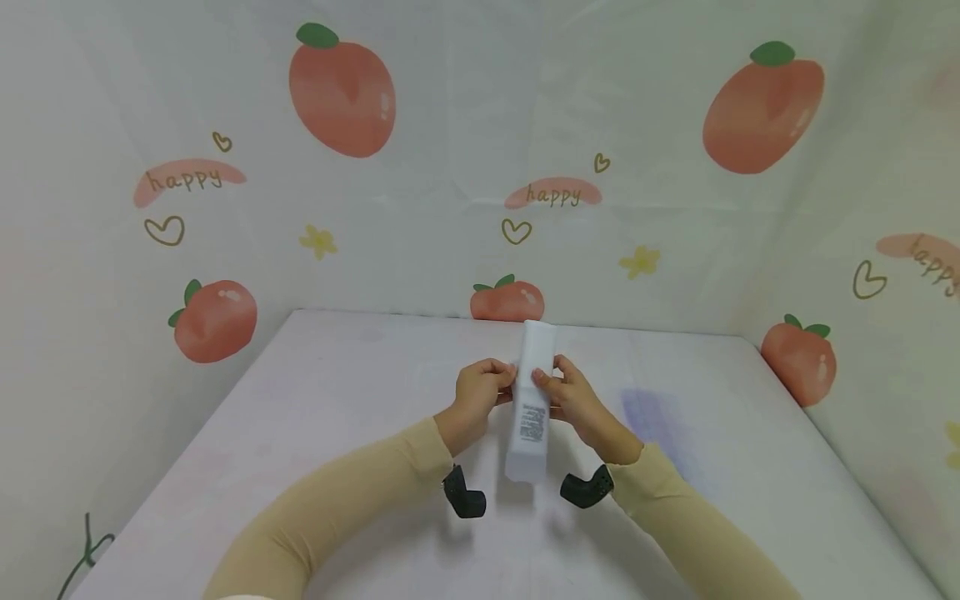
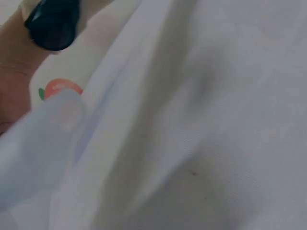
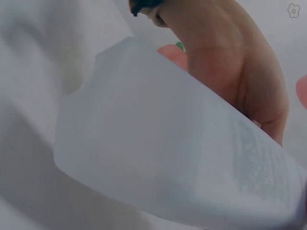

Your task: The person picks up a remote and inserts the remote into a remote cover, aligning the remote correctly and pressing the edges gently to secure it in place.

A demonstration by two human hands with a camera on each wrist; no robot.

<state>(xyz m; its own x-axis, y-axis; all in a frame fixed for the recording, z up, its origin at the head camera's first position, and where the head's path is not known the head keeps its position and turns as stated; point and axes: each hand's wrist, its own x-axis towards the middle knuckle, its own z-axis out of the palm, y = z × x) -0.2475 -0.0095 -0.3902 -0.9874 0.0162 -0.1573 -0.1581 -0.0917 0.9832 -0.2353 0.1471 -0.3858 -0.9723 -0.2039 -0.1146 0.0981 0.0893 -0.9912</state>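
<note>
A long white package with rounded edges and a block of small grey print stands out lengthwise in front of me, held in both hands. My left hand pinches its left edge between thumb and fingers. My right hand grips the right side, thumb on the printed face and fingertips behind. The near end of the package looms large in the right wrist view, with its print on the right. Only a blurred pale end of the package shows in the left wrist view.
A white cloth covers the table, with a faint purple patch on the right. Behind it hangs a white curtain printed with red fruit. Black wrist cameras sit under both wrists. A dark green cord lies at far left.
</note>
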